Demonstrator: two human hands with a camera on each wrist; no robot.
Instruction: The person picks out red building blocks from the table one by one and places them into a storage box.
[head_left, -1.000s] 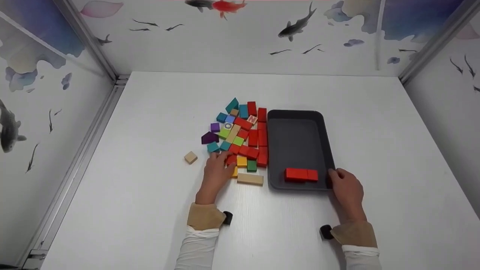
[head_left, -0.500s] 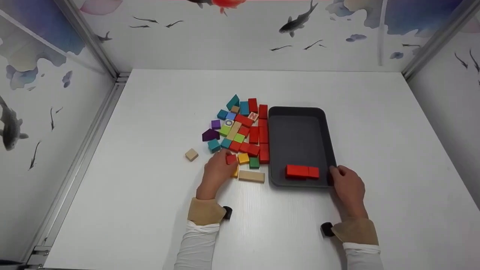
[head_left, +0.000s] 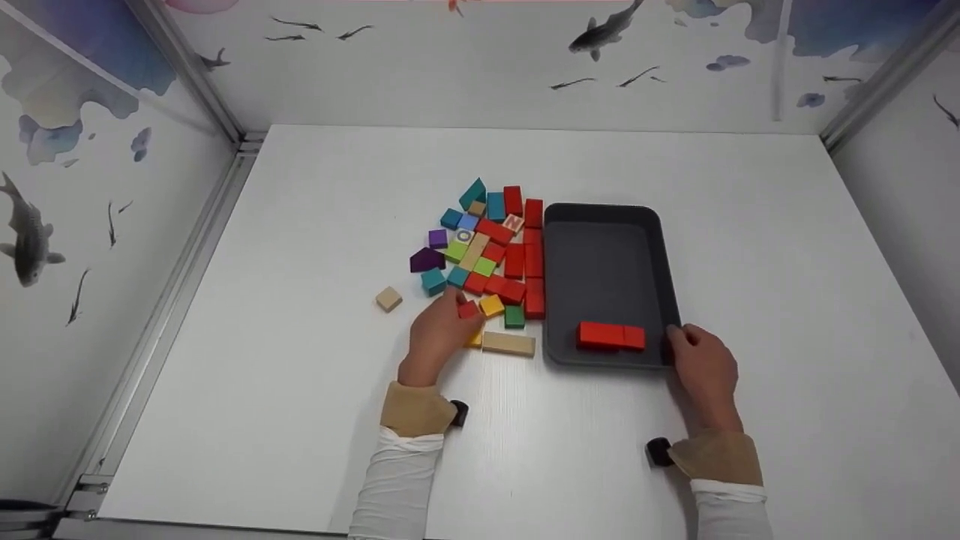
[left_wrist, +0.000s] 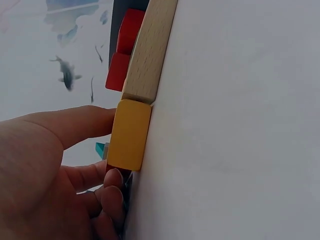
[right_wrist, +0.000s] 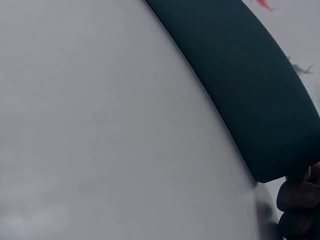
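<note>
In the head view my left hand pinches a red block at the near left of a cluster of coloured blocks. A yellow block stands close in front of that hand in the left wrist view, hiding most of what lies between thumb and fingers. My right hand grips the near right corner of a dark grey tray, thumb at the rim. Two red blocks lie end to end inside the tray near its front. The right wrist view shows the tray's outer wall and dim fingers below its corner.
Red blocks line the tray's left side. A long plain wooden block lies in front of a green block. One plain wooden cube sits apart on the left. Printed panels enclose the white table.
My left hand's fingers have drawn in around the red block, and the nearby yellow block has turned slightly. The right hand stays on the tray corner. The head view has tilted down slightly.
</note>
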